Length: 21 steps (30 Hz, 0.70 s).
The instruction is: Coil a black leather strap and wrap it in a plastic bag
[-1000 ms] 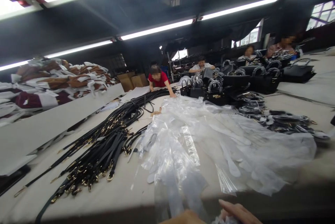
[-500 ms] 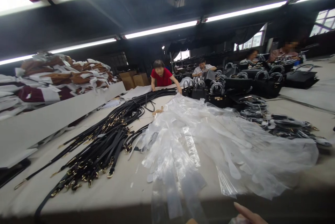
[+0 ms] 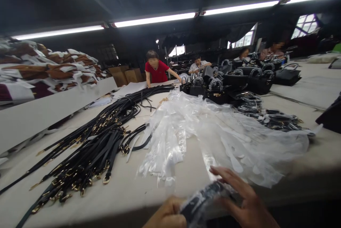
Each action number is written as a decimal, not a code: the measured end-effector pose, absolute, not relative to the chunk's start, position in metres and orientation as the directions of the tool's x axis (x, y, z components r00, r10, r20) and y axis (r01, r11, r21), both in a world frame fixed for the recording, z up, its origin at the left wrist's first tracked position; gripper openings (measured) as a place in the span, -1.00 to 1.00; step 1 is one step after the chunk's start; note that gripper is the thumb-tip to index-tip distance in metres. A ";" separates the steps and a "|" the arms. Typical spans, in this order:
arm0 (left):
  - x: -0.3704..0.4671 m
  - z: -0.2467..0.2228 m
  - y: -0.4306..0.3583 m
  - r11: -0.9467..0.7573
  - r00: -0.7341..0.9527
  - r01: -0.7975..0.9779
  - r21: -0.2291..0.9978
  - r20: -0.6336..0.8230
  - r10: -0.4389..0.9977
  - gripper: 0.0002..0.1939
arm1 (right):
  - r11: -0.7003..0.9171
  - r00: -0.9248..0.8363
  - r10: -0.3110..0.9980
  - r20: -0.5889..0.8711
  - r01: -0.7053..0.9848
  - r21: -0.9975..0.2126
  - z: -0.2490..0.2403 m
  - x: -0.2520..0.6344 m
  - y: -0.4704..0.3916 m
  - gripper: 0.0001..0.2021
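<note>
At the lower edge of the head view, my left hand (image 3: 169, 215) is closed around a coiled black strap in clear plastic wrap (image 3: 201, 199). My right hand (image 3: 243, 196) curves about the far end of that same strap, thumb below and fingers above. Its fingertips lie at a clear plastic strip. Just beyond my hands spreads a heap of clear plastic sleeves (image 3: 191, 121). Left of the heap lie many black straps with gold buckles (image 3: 87, 164), unwrapped.
Black handbags with wrapped handles (image 3: 218, 91) stand at the back of the table (image 3: 128, 192). Wrapped straps (image 3: 277, 119) are piled right of the sleeves. A co-worker in red (image 3: 157, 71) leans over the far end; others sit behind the bags. Brown and white pieces (image 3: 53, 68) are stacked left.
Both hands have come up into view with the plastic-wrapped strap between them. The nearest hanging sleeves have shifted back, and the camera view has turned a little right and down.
</note>
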<state>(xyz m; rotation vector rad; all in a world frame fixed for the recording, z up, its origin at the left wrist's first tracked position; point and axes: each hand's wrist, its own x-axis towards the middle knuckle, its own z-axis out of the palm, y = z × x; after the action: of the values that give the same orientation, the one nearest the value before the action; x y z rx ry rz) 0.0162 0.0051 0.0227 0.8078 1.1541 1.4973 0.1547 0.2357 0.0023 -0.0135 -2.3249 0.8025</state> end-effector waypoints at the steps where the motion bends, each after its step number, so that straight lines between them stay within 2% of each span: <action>1: 0.006 0.024 0.006 -0.042 -0.282 -0.302 0.952 -0.047 0.958 -0.46 | 0.814 -0.790 0.220 0.572 -0.175 -0.554 0.009 0.151 0.242 -0.47; 4: -0.034 0.029 0.004 -0.145 -0.497 -0.206 0.968 0.024 0.867 -0.32 | 0.840 -0.713 0.336 0.615 -0.068 -0.538 0.025 0.141 0.276 -0.52; 7: -0.078 0.025 -0.011 -0.196 -0.696 -0.197 0.961 0.004 0.718 -0.39 | 0.871 -0.514 0.483 0.709 0.202 -0.447 0.024 0.135 0.321 -0.53; 9: -0.106 0.013 -0.023 -0.220 -0.759 -0.230 0.948 -0.033 0.650 -0.42 | 0.821 -0.488 0.564 0.666 0.417 -0.389 0.015 0.132 0.348 -0.42; 11: -0.131 -0.003 -0.032 -0.243 -0.813 -0.272 0.931 -0.087 0.576 -0.48 | 0.731 -0.529 0.676 0.512 0.567 -0.380 0.002 0.126 0.366 -0.24; 13: -0.152 -0.020 -0.037 -0.269 -0.843 -0.344 0.900 -0.170 0.510 -0.53 | 0.656 -0.577 0.754 0.314 0.637 -0.405 -0.011 0.117 0.375 -0.06; 15: -0.164 -0.034 -0.038 -0.263 -0.834 -0.420 0.869 -0.255 0.490 -0.56 | 0.617 -0.598 0.780 0.186 0.681 -0.394 -0.021 0.105 0.377 0.06; 19: -0.169 -0.045 -0.035 -0.205 -0.788 -0.443 0.873 -0.270 0.553 -0.53 | 0.612 -0.563 0.790 0.242 0.747 -0.260 -0.023 0.075 0.381 0.07; 21: -0.167 -0.048 -0.035 -0.125 -0.738 -0.440 0.889 -0.279 0.615 -0.45 | 0.636 -0.596 0.772 0.223 0.729 -0.252 -0.019 0.059 0.387 0.03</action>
<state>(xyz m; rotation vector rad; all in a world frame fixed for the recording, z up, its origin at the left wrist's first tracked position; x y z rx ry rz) -0.1671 -0.0346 -0.0484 0.2018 1.4454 1.9291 0.0594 0.3870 -0.0194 -1.2059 -2.5490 0.1931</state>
